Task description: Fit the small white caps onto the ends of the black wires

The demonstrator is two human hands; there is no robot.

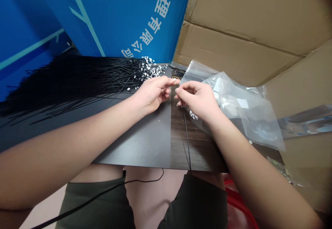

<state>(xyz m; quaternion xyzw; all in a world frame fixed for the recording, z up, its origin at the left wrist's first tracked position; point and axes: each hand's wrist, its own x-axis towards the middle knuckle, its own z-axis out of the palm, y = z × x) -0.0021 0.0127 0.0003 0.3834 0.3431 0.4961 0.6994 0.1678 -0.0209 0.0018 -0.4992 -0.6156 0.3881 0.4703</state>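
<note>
My left hand point(153, 92) and my right hand point(198, 97) meet over the middle of a dark table point(145, 142), fingertips almost touching. The left hand pinches something tiny that I cannot make out. The right hand pinches the top end of a thin black cord point(187, 142) that trails down to the table's near edge. A few small white pieces point(193, 116) lie under the right hand. A large fan of black cords with white tips point(77, 80) lies to the left, behind the left hand.
Clear plastic bags point(249, 111) lie at the right of the table. A cardboard box point(249, 28) stands behind them, and a blue printed panel point(116, 18) behind the cords. A black cable point(103, 194) crosses my lap. Something red point(238, 204) sits below the table edge.
</note>
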